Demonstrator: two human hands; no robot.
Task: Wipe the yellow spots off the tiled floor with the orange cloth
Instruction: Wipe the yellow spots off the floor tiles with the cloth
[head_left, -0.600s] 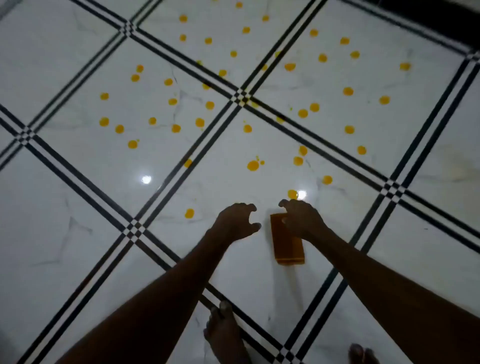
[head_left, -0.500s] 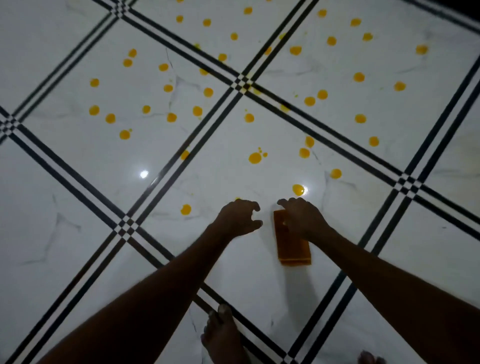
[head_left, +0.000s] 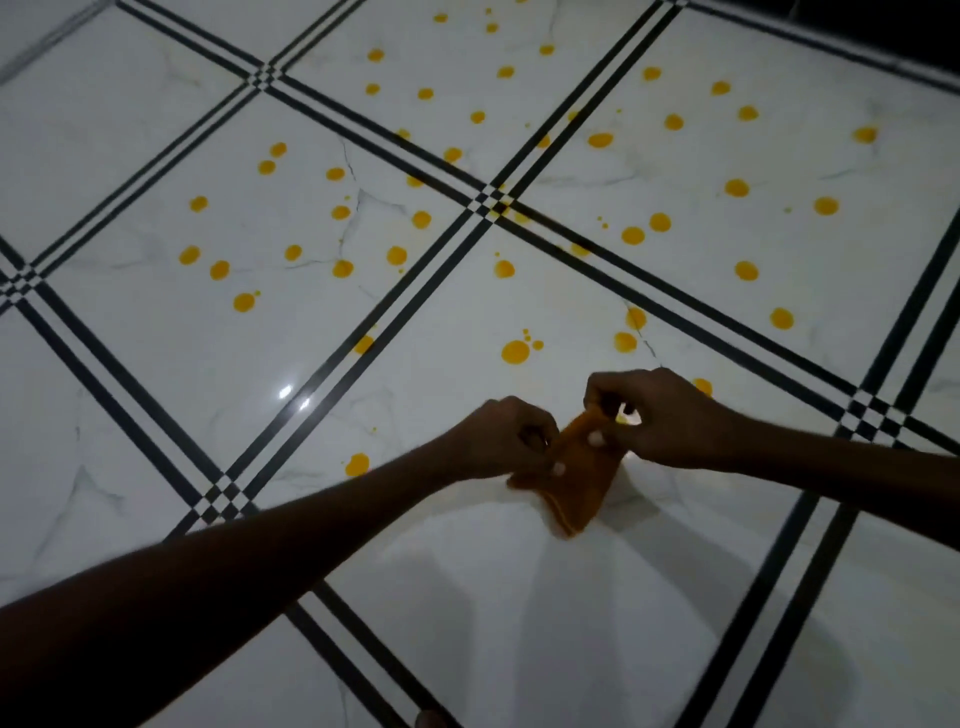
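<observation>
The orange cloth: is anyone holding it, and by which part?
Yes. Both hands pinch the orange cloth along its upper edge, the left hand at the near-left corner and the right hand at the top; its lower end hangs free.

The scene is dim, with a cool bluish cast. The glossy tiled floor (head_left: 156, 364) is the brightest surface and carries two small white glare points (head_left: 293, 397) left of centre, reflections of lights overhead. Both forearms read as near-black silhouettes. Soft, wide shadows fan out across the tile below the hands. The tile lines bow near the frame edges from the wide lens. The top right corner falls to black. Edges look slightly soft throughout.
</observation>
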